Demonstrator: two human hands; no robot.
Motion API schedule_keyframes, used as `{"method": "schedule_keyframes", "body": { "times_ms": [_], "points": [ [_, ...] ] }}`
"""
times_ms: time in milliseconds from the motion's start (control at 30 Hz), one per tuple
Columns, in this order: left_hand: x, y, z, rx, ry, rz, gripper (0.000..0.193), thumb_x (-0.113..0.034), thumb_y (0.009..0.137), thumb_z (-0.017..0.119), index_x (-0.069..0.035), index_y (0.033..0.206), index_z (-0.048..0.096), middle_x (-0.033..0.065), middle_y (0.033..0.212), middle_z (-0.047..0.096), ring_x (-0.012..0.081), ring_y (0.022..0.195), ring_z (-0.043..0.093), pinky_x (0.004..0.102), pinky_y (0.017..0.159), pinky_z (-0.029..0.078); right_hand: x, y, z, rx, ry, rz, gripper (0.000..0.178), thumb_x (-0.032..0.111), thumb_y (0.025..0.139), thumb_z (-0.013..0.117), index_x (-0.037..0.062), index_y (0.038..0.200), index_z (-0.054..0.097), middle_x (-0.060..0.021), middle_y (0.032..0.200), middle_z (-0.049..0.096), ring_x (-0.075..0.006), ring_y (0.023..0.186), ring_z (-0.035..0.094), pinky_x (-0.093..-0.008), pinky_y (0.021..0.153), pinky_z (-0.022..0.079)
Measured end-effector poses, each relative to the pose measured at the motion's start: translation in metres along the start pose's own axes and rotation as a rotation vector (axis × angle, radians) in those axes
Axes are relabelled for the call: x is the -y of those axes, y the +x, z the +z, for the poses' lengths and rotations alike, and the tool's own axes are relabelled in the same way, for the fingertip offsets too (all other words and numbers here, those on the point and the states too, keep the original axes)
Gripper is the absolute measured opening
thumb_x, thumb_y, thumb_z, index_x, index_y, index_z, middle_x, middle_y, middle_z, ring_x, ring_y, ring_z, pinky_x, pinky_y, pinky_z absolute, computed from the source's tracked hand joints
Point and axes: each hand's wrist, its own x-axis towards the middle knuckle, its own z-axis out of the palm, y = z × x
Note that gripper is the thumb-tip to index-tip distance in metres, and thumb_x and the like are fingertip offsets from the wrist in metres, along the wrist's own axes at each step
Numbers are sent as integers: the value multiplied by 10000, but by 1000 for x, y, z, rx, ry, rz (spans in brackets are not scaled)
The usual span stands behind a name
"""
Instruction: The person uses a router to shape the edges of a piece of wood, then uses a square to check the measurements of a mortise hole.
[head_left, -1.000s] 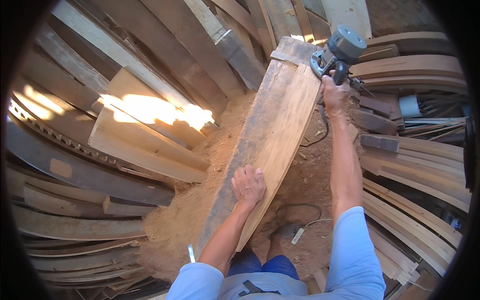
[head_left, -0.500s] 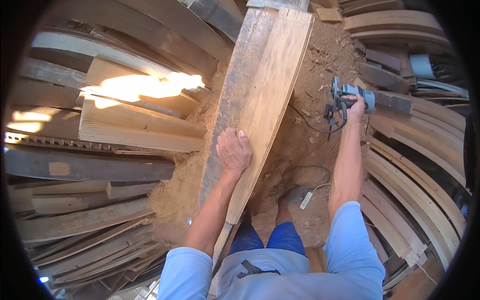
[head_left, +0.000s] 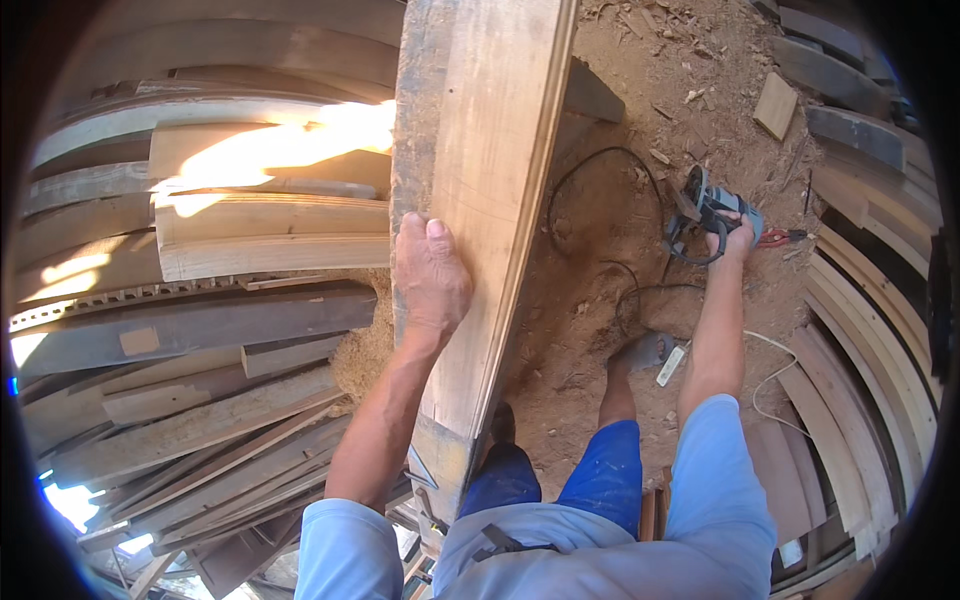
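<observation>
The power tool (head_left: 716, 203) had moved from the far end of the board (head_left: 490, 150) to well right of it, the right hand (head_left: 737, 238) clenched round the tool. Beyond the board's right edge, open floor (head_left: 570, 360) held a dark cable (head_left: 612, 149). The left hand (head_left: 432, 280) lay across the board and the bench (head_left: 415, 110) beneath, its grip impossible to tell. Planks (head_left: 230, 325) crowded both sides.

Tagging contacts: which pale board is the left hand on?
The long pale board pointing away from the person, mid-view; the left hand lies across its left side. The other pale boards sit stacked to the sides, untouched.
</observation>
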Motion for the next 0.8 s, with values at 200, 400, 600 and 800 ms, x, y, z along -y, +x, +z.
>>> {"method": "schedule_keyframes", "body": {
  "times_ms": [200, 400, 600, 800],
  "points": [
    [-1, 4, 9, 24, -93, 38, 422, -376, 1042, 323, -6, 886, 455, 196, 791, 471, 349, 747, 491, 469, 715, 392, 80, 42, -109, -122, -203, -39, 186, 157, 993, 421, 3, 1017, 522, -116, 841, 621, -264, 755, 626, -420, 780, 552],
    [-3, -1, -2, 15, -29, -61, 433, -393, 1036, 353, 15, 1004, 494, 217, 898, 553, 361, 849, 557, 458, 790, 432, 45, -31, -187, -181, -512, 211, 343, 268, 989, 561, -28, 1157, 514, -145, 963, 658, -259, 786, 680, -404, 753, 589],
    [-7, 4, 4, -52, -34, -28, 557, -465, 994, 438, 34, 1241, 455, 231, 1023, 579, 389, 961, 566, 466, 886, 434, 25, -68, -230, -68, -1397, -24, 182, 169, 910, 630, 18, 1010, 613, -109, 906, 650, -221, 701, 636, -350, 637, 532],
    [-9, -11, -12, -62, 274, 283, 846, -602, 922, 476, 39, 1437, 280, 278, 1310, 434, 397, 1209, 445, 537, 993, 346, 20, -170, -173, 84, -1520, -280, 224, 110, 863, 640, -6, 1055, 633, -61, 825, 640, -169, 661, 614, -296, 587, 501]
  ]
}}
